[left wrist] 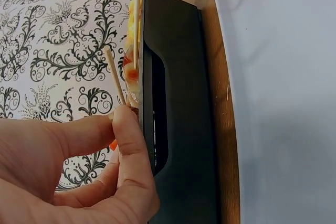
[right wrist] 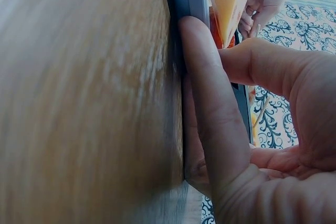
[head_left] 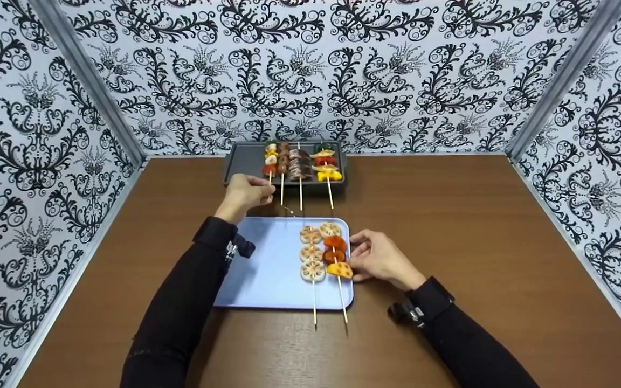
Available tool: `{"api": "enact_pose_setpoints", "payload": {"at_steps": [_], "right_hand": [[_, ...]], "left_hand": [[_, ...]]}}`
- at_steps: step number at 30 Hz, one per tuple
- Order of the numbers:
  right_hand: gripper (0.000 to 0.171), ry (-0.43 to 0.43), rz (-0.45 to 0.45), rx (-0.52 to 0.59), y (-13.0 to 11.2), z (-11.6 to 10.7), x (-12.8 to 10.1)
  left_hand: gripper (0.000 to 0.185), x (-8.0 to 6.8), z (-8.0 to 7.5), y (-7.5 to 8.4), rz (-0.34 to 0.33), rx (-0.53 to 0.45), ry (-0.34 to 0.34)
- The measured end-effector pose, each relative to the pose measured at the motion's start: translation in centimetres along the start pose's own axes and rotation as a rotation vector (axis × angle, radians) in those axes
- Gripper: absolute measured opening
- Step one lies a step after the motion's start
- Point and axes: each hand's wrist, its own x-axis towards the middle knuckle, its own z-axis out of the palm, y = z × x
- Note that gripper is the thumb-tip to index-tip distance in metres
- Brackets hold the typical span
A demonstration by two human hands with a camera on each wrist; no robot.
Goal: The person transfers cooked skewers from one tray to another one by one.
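Brown wooden table (head_left: pixel 477 226) fills the lower field, from 9 through 6 to 3 o'clock. Three upright wall panels (head_left: pixel 375 70) in white with black floral scrollwork enclose it at 9, 12 and 3 o'clock. Grey metal corner posts (head_left: pixel 89 81) stand at 10 and 2 o'clock. Light is even.

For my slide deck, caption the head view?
Left hand pinches a skewer on the grill pan; right hand touches the blue tray.

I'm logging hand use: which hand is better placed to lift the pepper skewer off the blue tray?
Right hand: its fingers touch the pepper skewer; the left hand pinches a grill skewer.
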Motion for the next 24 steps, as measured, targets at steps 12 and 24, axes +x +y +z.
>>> {"api": "enact_pose_setpoints", "payload": {"at_steps": [12,24], "right_hand": [[0.055,-0.004,-0.007,0.011,-0.19,0.02,-0.19],[0.054,0.002,0.005,0.008,-0.13,-0.04,-0.12]], "left_hand": [[0.026,0.20,-0.14,-0.28,-0.003,0.003,-0.004],[0.026,-0.17,-0.38,-0.23,0.007,0.035,0.009]]}}
